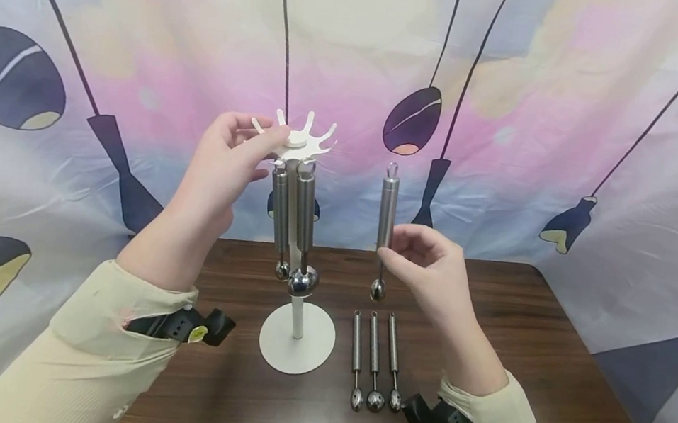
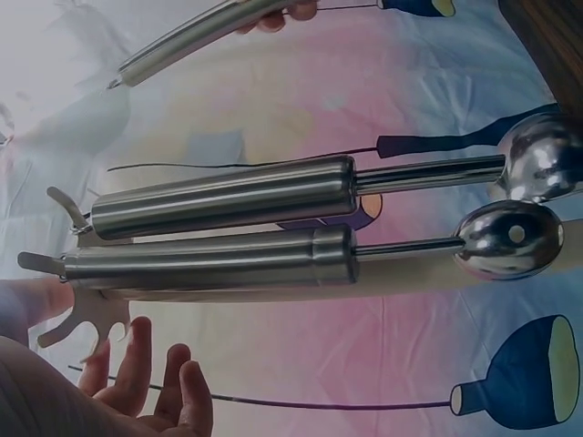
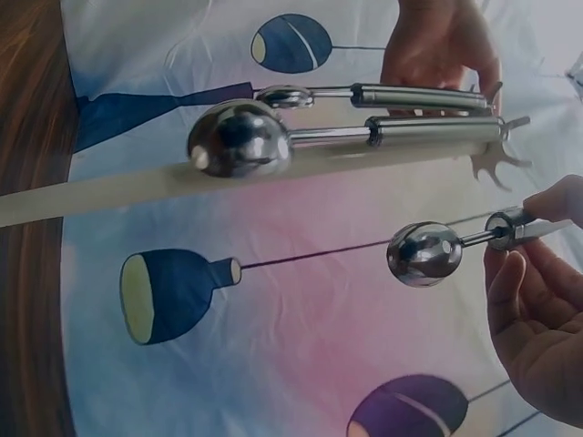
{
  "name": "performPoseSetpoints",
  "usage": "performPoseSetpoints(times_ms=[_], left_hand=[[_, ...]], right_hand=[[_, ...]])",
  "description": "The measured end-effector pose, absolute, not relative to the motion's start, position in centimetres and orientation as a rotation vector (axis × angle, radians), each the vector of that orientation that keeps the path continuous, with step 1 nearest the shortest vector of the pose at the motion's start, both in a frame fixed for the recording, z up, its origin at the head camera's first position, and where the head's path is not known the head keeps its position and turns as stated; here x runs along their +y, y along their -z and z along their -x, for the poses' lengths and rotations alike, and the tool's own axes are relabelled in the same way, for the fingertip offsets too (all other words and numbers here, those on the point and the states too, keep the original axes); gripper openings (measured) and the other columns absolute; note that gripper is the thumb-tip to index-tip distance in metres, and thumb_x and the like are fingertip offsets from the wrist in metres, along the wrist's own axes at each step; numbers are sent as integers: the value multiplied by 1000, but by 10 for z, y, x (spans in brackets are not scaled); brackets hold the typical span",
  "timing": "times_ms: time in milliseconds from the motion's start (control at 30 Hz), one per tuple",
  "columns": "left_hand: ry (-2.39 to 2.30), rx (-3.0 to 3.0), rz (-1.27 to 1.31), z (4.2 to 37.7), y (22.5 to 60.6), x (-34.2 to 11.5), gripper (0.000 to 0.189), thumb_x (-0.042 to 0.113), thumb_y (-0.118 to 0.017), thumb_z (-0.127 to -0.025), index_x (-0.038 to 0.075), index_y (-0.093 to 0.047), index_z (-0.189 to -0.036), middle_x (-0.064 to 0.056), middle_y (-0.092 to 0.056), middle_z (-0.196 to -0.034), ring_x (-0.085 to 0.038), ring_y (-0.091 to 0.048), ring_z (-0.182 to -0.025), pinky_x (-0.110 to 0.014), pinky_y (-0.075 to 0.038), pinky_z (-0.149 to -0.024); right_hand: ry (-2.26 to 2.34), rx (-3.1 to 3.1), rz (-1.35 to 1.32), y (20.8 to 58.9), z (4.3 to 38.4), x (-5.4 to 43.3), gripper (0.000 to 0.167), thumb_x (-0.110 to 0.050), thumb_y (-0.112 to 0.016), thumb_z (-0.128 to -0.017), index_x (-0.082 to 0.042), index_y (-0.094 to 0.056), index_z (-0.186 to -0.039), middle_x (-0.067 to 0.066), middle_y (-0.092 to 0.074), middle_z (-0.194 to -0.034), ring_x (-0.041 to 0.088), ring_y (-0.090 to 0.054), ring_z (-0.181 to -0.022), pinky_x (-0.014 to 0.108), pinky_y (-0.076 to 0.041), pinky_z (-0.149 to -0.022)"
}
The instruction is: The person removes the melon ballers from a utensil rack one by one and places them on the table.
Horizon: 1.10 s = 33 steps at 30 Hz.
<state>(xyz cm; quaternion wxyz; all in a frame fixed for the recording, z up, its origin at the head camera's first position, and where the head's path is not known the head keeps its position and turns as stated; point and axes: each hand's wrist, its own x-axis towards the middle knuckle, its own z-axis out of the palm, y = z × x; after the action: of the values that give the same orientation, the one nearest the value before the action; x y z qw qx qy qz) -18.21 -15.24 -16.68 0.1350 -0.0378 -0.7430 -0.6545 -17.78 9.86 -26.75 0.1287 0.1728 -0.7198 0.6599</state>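
My left hand (image 1: 208, 180) pinches the rim of the hooked top of a white utensil stand (image 1: 316, 143), thumb over it. Two steel melon ballers hang by their loops from its hooks: one with a larger ball-shaped head (image 1: 305, 210) and one with a smaller head (image 1: 280, 211). To the right of the stand, my right hand (image 1: 434, 270) holds another melon baller (image 1: 389, 200) upright by the lower handle, loop up and scoop down. In the right wrist view, its rounded scoop (image 3: 424, 254) shows beyond the fingertips, apart from the hanging pair.
Three more steel scoops (image 1: 375, 348) lie side by side on the dark wooden table (image 1: 519, 407), heads toward me. The stand's round white base (image 1: 294, 356) rests to their left. Behind the table hangs a patterned cloth (image 1: 361, 43).
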Motion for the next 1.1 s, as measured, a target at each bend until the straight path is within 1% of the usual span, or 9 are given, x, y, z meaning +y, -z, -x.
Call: performPoseSetpoints(times_ms=[133,233,367,533,600,700,900,967,1100], left_hand=[[1887,-2153,121,180,168,-153,36,41,-62,-96,18,-50,-120,5,-57,-115,-14,-58,-111,-41,-44,-104],[1893,-2146,127,179,169,-154,33,41,-62,-96,19,-51,-119,5,-57,-118,-15,-58,-113,-43,-44,-105],[1909,-2136,125,179,171,-155,35,40,-63,-95,18,-51,-120,6,-57,-115,-15,-57,-110,-42,-44,-104],[1922,-2118,125,178,171,-154,33,34,-67,-93,17,-51,-117,5,-55,-108,-13,-59,-107,-43,-44,-104],[1918,-2118,127,179,170,-154,32,32,-68,-92,18,-51,-115,4,-54,-107,-12,-60,-106,-44,-44,-105],[1913,-2120,129,181,170,-154,30,33,-68,-92,19,-51,-112,5,-55,-109,-12,-61,-105,-44,-44,-105],[1920,-2119,147,184,168,-154,26,35,-69,-91,21,-54,-107,6,-58,-108,-10,-61,-102,-44,-44,-105],[1915,-2122,146,184,168,-154,24,34,-69,-92,21,-54,-105,6,-58,-107,-10,-61,-102,-44,-44,-105],[1914,-2121,137,184,170,-154,20,33,-68,-93,21,-56,-103,6,-59,-107,-11,-61,-102,-42,-44,-105]], right_hand=[[-1905,-2106,-438,279,173,107,23,6,-72,-82,5,-66,-104,-13,-66,-79,5,-62,-73,19,-52,-68],[-1886,-2126,-402,288,170,113,23,5,-72,-82,4,-65,-104,-14,-66,-79,5,-63,-74,19,-52,-68],[-1866,-2151,-369,299,168,121,23,4,-72,-83,7,-65,-105,-14,-67,-81,4,-64,-76,19,-52,-70],[-1847,-2180,-289,311,165,129,23,2,-72,-83,7,-65,-105,-16,-67,-81,2,-64,-78,18,-53,-73],[-1853,-2182,-249,316,164,131,23,1,-73,-83,7,-65,-105,-15,-67,-80,2,-64,-78,17,-53,-74],[-1868,-2179,-204,323,163,135,25,-1,-74,-83,7,-66,-105,-12,-67,-81,3,-64,-78,18,-53,-75],[-1904,-2168,-134,340,161,140,23,-1,-74,-83,7,-66,-103,-5,-69,-82,3,-66,-77,19,-55,-73],[-1918,-2162,-109,345,160,142,21,2,-73,-83,7,-66,-103,-6,-69,-81,4,-67,-76,20,-56,-71],[-1930,-2162,-60,355,160,146,22,1,-73,-83,7,-66,-103,-5,-68,-81,4,-67,-74,21,-57,-69]])
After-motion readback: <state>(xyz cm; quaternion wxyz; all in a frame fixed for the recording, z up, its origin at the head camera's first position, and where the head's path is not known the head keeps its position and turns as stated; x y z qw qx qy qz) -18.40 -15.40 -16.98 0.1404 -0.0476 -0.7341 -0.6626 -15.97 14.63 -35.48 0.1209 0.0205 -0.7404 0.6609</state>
